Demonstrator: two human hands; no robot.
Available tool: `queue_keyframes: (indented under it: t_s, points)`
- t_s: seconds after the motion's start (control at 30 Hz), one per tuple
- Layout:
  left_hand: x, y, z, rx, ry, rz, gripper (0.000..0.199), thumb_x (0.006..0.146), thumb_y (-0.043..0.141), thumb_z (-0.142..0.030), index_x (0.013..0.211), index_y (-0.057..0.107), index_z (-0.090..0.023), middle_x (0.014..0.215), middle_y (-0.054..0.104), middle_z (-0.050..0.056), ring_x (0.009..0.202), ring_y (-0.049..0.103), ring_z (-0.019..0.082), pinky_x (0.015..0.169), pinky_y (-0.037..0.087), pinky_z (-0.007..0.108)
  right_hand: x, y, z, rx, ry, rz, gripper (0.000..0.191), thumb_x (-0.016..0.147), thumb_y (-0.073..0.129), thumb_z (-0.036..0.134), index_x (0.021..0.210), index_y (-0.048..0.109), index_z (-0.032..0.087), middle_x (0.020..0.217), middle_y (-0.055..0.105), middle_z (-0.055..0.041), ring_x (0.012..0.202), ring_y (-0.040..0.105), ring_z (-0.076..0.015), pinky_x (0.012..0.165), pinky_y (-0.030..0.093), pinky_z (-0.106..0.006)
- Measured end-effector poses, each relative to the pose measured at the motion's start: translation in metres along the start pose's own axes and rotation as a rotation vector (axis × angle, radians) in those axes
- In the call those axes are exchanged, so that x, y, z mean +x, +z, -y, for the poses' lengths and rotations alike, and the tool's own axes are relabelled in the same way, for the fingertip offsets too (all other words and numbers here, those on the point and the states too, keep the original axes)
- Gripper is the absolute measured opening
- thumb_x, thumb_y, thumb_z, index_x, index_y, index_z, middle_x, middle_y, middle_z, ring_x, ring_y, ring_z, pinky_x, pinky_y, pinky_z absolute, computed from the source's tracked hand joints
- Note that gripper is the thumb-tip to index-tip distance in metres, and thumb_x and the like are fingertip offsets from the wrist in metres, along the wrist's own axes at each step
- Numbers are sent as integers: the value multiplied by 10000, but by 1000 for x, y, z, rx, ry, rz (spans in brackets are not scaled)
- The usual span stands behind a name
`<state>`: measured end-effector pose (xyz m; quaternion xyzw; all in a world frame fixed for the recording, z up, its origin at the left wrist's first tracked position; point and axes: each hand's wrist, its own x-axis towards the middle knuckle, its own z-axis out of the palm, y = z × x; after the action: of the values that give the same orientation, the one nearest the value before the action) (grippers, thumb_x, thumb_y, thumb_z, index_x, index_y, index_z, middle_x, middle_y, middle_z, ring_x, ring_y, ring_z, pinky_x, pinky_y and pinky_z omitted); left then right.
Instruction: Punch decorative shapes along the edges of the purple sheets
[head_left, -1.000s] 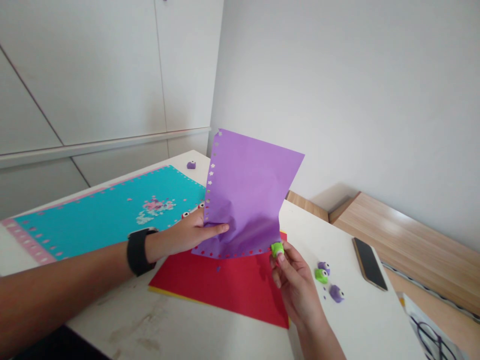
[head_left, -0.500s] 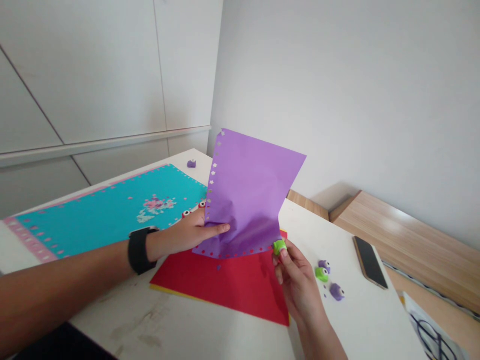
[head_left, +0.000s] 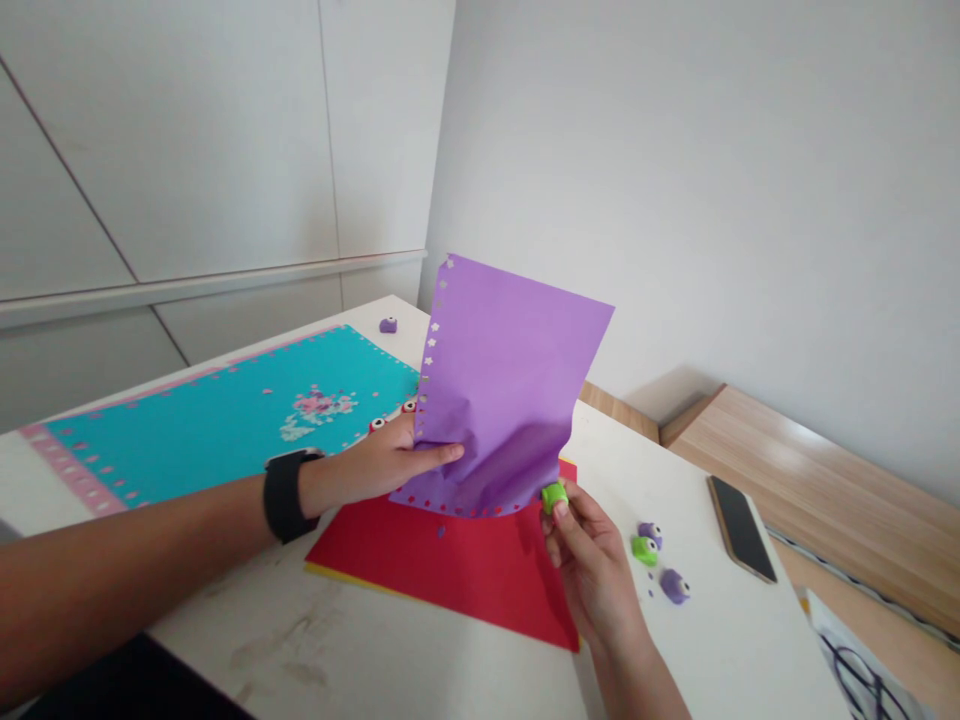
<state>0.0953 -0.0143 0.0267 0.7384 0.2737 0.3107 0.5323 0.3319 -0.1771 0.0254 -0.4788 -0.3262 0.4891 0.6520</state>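
My left hand (head_left: 409,448) pinches the left side of a purple paper sheet (head_left: 517,350), thumb in front and fingers behind it. The sheet is held up at a tilt, creased near my thumb. Punched shapes run along its left and bottom edges. My right hand (head_left: 589,535) grips a small green craft punch (head_left: 555,497) at the sheet's lower right corner. Beneath lies red paper (head_left: 465,570) with a yellow edge under it. A tiny purple cut-out (head_left: 441,532) rests on the red paper. Two red punches (head_left: 377,425) sit beside my left hand, partly hidden.
Turquoise paper (head_left: 225,430) over pink paper lies at left, bearing a heap of small cut-outs (head_left: 319,405). A purple punch (head_left: 388,325) stands at the far corner. On the right are two purple punches (head_left: 675,586), a green punch (head_left: 645,550) and a phone (head_left: 741,528).
The green punch in my right hand has shifted slightly left along the sheet's bottom edge. My left hand keeps its hold, and the view has moved a little.
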Motion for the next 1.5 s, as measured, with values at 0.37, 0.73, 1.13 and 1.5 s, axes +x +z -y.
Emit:
queue_keyframes:
  t_s: [0.37, 0.73, 1.13, 1.5]
  points:
    - [0, -1, -3, -14, -28, -74, 405, 886, 705, -493, 1189, 697, -224, 1197, 756, 49, 1084, 699, 265, 978, 547, 381, -2, 0, 1, -14, -4, 42, 244, 882, 780, 350, 1087, 740, 224, 807, 606, 1, 544, 366, -67, 490, 273, -213]
    - [0, 0, -4, -1, -26, -59, 365, 891, 704, -466, 1160, 705, -219, 1195, 759, 53, 1102, 693, 277, 1004, 538, 398, -1, -4, 5, -5, -6, -13, 304, 852, 806, 356, 1124, 752, 231, 919, 642, -30, 544, 358, -69, 464, 302, -206]
    - [0, -1, -3, 85, -18, -44, 337, 901, 675, -482, 1091, 723, -208, 1092, 778, 45, 937, 709, 245, 885, 567, 366, 0, -4, 4, 17, 14, -7, 305, 865, 795, 359, 1138, 750, 229, 909, 637, -32, 622, 409, -90, 487, 311, -192]
    - [0, -1, -2, 56, 5, -33, 312, 897, 684, -476, 1080, 735, -229, 1112, 774, 40, 1061, 699, 267, 1012, 531, 405, 2, -1, 4, 46, 1, -42, 272, 826, 829, 366, 1055, 768, 232, 821, 629, -11, 570, 341, -79, 489, 280, -209]
